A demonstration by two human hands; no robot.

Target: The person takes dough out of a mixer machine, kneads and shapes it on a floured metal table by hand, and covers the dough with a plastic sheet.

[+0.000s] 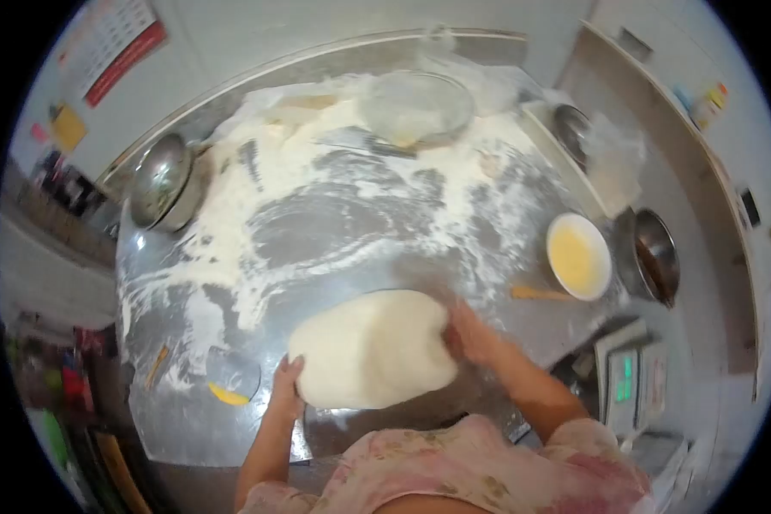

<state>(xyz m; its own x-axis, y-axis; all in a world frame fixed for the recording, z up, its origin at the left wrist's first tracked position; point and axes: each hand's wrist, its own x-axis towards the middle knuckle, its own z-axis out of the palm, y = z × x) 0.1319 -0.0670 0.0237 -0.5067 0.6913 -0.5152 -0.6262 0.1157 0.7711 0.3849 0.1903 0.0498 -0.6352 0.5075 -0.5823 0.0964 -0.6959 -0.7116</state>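
Note:
A large, smooth, pale slab of dough lies near the front edge of the metal table, plump and folded in at its right end. My left hand grips its left end, the thumb on the near side and the other fingers mostly hidden behind or under it. At the opposite end, my right hand is against the dough or right beside it. Motion smears its fingers, so their pose is unclear.
Flour covers much of the metal table. A white bowl of yellow liquid and a wooden-handled tool are right; a metal pot and lit scale stand beyond. Metal bowls sit left, a round sieve at the back, a yellow-edged scraper front left.

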